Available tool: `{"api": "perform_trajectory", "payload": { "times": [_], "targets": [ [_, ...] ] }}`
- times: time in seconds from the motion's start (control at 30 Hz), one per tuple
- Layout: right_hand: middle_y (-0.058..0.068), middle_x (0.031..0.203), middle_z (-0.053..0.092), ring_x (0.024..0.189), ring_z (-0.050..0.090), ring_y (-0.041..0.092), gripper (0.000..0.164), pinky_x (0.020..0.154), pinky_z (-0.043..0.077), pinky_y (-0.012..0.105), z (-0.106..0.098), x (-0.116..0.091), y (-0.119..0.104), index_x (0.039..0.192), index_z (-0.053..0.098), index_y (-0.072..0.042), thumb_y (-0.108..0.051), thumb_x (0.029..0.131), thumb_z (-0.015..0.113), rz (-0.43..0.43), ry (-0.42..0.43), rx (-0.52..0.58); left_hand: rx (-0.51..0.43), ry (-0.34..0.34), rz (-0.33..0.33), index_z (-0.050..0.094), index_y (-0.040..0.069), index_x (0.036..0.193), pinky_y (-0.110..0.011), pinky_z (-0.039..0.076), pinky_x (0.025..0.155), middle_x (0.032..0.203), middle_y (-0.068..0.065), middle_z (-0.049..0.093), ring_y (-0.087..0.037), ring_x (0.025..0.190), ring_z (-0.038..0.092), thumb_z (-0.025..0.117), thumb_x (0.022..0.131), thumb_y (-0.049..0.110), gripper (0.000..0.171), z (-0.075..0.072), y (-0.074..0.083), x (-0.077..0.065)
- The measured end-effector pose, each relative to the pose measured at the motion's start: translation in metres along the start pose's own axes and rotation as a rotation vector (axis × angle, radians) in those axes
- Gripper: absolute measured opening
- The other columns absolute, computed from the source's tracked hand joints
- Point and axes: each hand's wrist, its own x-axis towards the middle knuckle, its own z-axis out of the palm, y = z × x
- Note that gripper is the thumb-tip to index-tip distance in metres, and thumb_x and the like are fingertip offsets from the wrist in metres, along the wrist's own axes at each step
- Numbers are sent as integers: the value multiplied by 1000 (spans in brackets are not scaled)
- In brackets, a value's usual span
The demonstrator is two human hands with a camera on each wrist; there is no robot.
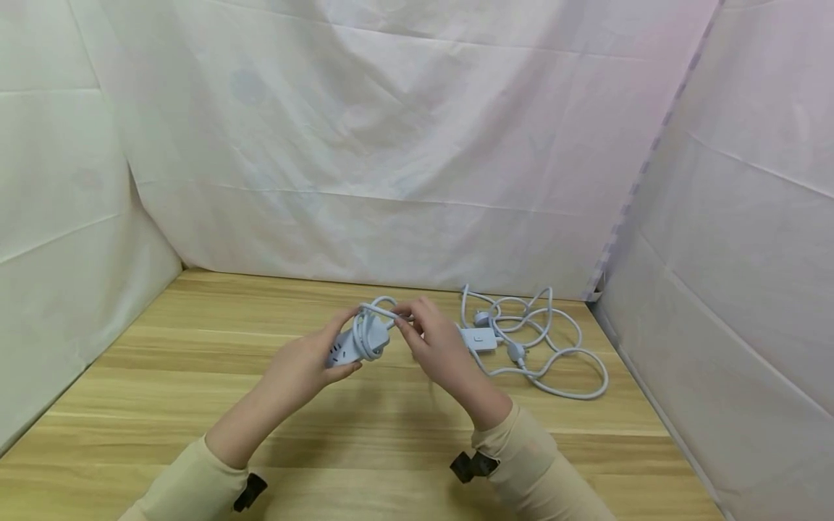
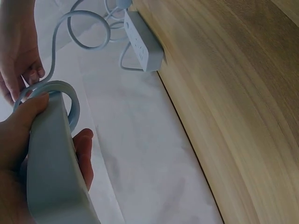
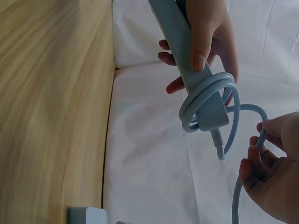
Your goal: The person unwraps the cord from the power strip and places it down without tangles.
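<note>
My left hand (image 1: 302,365) grips a white power strip (image 1: 347,350) above the table, thumb on one face and fingers behind it. Loops of the strip's white cord (image 3: 198,95) are wound around its end, where the cord comes out. Between thumb and fingertips, my right hand (image 1: 443,351) pinches a stretch of cord just beyond that end. In the right wrist view the cord (image 3: 237,200) runs on downward from those fingers. Part of the strip is hidden by the left hand in the head view.
Right of the hands, a second white power strip (image 1: 479,339) lies on the wooden table (image 1: 195,376). Loose cord (image 1: 602,376) spreads around it in tangled loops, with a plug (image 1: 516,352) among them. White cloth (image 1: 365,145) hangs at the back and both sides.
</note>
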Motion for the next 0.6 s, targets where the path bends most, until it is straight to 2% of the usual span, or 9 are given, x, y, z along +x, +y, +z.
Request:
{"api": "perform_trajectory", "payload": {
  "times": [0.27, 0.5, 0.6],
  "targets": [
    [-3, 99, 56, 72, 50, 10, 16, 55, 44, 28, 2, 1, 12, 114, 63, -12, -17, 102, 53, 46, 61, 46, 15, 22, 64, 42, 22, 145, -44, 51, 68, 113, -6, 68, -22, 89, 65, 81, 81, 33, 76, 0, 0, -1],
    [-3, 97, 57, 70, 51, 11, 18, 57, 44, 30, 1, 3, 18, 114, 62, -11, -20, 103, 51, 139, 77, 37, 12, 30, 96, 38, 27, 149, -41, 51, 65, 113, -4, 67, -20, 87, 64, 82, 79, 35, 83, -1, 0, -1],
    [-1, 99, 58, 71, 52, 12, 20, 57, 45, 31, 2, 4, 21, 116, 62, -9, -19, 103, 50, 176, 69, 40, 12, 38, 121, 40, 24, 148, -42, 51, 68, 114, -4, 67, -20, 89, 64, 82, 79, 34, 81, -2, 0, -2]
  ]
}}
